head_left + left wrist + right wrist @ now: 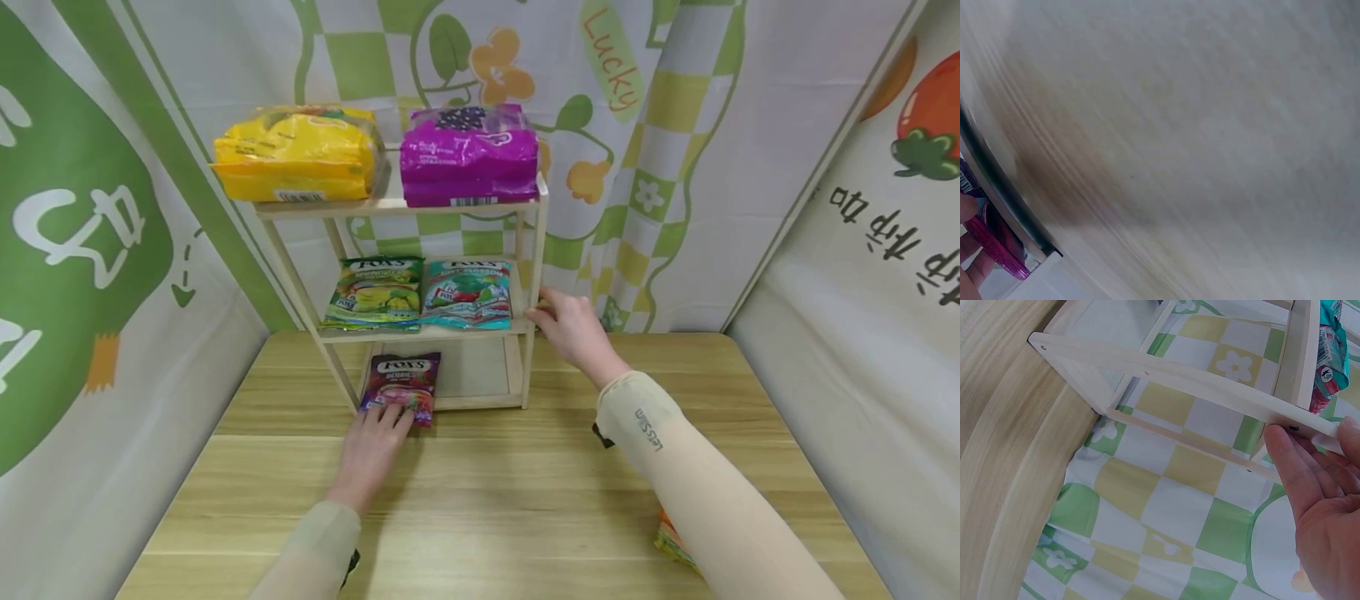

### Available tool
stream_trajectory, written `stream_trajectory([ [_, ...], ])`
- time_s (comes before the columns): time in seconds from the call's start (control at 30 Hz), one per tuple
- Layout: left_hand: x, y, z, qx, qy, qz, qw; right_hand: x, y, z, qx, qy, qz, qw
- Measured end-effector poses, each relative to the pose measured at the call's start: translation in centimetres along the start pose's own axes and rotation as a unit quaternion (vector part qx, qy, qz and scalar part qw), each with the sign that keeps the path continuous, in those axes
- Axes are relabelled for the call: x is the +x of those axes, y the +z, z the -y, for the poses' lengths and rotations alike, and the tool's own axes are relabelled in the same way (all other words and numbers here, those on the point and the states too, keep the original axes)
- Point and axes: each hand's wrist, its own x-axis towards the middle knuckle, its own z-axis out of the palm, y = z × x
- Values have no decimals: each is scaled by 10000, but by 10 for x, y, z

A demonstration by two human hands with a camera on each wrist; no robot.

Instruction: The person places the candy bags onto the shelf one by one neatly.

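Observation:
My left hand pinches the lower edge of a purple Fox's Berries candy bag at the left of the rack's bottom shelf. In the left wrist view, the thumb and fingers stand on opposite sides of the bag's shiny magenta edge. The bag's upper part leans back over the shelf. My right hand grips the right side of the small wooden rack at its middle shelf. In the right wrist view, the thumb and fingers of that hand are around the pale upright.
On the middle shelf lie a green candy bag and a teal candy bag. A yellow bag and a purple bag sit on top. An orange-green packet lies partly behind the right forearm. Printed curtains surround the wooden table.

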Motion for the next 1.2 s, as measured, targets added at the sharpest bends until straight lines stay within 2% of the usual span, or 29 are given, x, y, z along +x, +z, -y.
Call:
stream_trajectory([
  [0.2, 0, 4, 4, -79, -128, 270, 9995, 0, 0, 0, 27, -40, -20, 10000],
  [0.87, 6, 6, 8, -57, -115, 65, 9999, 0, 1, -1, 55, -60, -45, 10000],
  [1.2, 9, 8, 12, -84, -204, 336, 9992, 0, 2, -2, 42, -92, -66, 9999],
])
